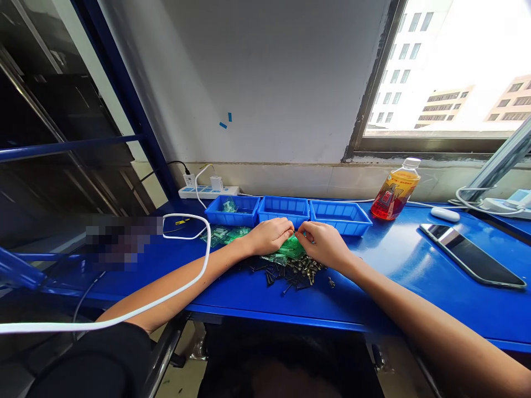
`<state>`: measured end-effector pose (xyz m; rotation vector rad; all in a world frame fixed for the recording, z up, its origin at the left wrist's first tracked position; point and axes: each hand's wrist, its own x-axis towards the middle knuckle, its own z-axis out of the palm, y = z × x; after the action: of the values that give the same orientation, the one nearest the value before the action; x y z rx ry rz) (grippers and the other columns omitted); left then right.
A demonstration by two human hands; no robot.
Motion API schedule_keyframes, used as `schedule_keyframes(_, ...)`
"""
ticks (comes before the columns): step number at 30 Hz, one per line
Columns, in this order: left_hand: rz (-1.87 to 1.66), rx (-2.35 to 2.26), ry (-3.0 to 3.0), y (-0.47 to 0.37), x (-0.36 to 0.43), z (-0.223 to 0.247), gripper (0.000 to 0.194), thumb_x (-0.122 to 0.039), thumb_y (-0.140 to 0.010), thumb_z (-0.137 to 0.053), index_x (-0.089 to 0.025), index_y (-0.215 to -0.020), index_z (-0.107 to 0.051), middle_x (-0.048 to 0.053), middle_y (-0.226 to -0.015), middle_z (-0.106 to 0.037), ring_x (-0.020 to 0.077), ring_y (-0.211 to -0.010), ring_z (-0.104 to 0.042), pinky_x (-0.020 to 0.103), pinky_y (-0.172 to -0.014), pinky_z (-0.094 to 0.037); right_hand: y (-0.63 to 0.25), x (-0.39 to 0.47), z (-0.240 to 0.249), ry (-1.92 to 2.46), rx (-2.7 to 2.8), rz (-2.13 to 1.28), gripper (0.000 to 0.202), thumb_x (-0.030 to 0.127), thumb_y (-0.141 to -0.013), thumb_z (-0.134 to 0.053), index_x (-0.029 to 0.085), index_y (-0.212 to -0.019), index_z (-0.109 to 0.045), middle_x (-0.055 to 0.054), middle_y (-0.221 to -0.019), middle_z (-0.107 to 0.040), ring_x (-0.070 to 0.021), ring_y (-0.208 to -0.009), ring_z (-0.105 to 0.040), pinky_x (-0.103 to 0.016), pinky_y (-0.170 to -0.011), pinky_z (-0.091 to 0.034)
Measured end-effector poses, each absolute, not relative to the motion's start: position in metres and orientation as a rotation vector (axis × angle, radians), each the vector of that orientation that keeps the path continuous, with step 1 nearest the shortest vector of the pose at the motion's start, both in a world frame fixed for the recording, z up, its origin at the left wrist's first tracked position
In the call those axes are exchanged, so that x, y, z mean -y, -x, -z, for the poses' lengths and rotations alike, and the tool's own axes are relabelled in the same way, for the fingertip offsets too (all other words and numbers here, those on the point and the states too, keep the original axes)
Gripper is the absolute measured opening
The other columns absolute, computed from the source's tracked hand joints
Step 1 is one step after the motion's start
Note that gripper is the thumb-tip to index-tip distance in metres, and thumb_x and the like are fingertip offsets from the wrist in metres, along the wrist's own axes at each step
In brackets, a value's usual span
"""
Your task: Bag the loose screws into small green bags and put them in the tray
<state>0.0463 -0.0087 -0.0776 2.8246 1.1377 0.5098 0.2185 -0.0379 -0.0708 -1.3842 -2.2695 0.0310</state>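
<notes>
Head view: the leftmost bin (232, 219) holds a packet (229, 205); left hand (270, 234) and right hand (324, 242) pinch a tiny dark piece (295, 231).

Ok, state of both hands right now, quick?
Left hand: closed in a pinch by the green bag; anything held is too small to tell.
Right hand: closed, fingertips meeting the left's; held item can't be told.

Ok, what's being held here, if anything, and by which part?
Left hand and right hand seem to pinch a tiny dark item; which part they grip can't be told.
</notes>
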Motion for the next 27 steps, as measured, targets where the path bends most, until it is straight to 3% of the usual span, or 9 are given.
schedule_keyframes(6, -0.438, -1.105, -2.955, -0.0456, 0.0105, 0.0764, 0.022, -0.022, -0.094, -0.032, -0.015, -0.091, -0.053, 0.006, -0.084, -0.059, 0.0187, -0.081, -0.056, 0.029, -0.073, -0.044, -0.2193, 0.0366, 0.0717, 1.402, 2.275, -0.044, 0.021, 0.019, -0.084, -0.048, 0.019, -0.101, -0.059, 0.001, -0.065, -0.058, -0.0139, -0.058, -0.052, -0.023, -0.055, -0.03)
schedule_keyframes(15, -0.422, -1.119, -3.005, -0.0472, 0.0113, 0.0745, 0.019, -0.023, -0.093, -0.035, -0.016, -0.091, -0.053, 0.005, -0.086, -0.06, 0.0183, -0.082, -0.057, 0.029, -0.073, -0.044, -0.2203, 0.0377, 0.0714, 1.372, 2.274, -0.023, 0.015, 0.019, -0.084, -0.046, 0.02, -0.077, -0.06, -0.001, -0.065, -0.06, -0.0137, -0.06, -0.052, -0.022, -0.055, -0.03)
schedule_keyframes(20, -0.461, -1.118, -2.953, -0.0465, 0.0102, 0.076, 0.02, -0.024, -0.093, -0.034, -0.017, -0.091, -0.053, 0.005, -0.086, -0.06, 0.0179, -0.082, -0.056, 0.029, -0.073, -0.044, -0.2189, 0.0379, 0.0712, 1.383, 2.273, -0.028, 0.017, 0.021, -0.085, -0.046, 0.02, -0.074, -0.059, -0.001, -0.065, -0.059, -0.0135, -0.059, -0.052, -0.022, -0.054, -0.029)
schedule_keyframes(23, -0.48, -1.108, -2.929, -0.0461, 0.0085, 0.0775, 0.02, -0.023, -0.093, -0.034, -0.017, -0.09, -0.052, 0.005, -0.086, -0.06, 0.0175, -0.08, -0.056, 0.028, -0.073, -0.044, -0.2187, 0.0372, 0.0719, 1.401, 2.271, -0.025, 0.013, 0.023, -0.085, -0.048, 0.02, -0.086, -0.06, 0.001, -0.063, -0.058, -0.0135, -0.058, -0.051, -0.022, -0.054, -0.029)
schedule_keyframes(27, -0.468, -1.117, -2.918, -0.046, 0.0072, 0.0785, 0.02, -0.022, -0.093, -0.033, -0.016, -0.088, -0.052, 0.005, -0.083, -0.058, 0.0174, -0.078, -0.055, 0.029, -0.073, -0.044, -0.2191, 0.0363, 0.0726, 1.428, 2.27, -0.012, 0.021, 0.02, -0.084, -0.047, 0.02, -0.102, -0.057, 0.001, -0.065, -0.059, -0.014, -0.057, -0.051, -0.023, -0.055, -0.029)
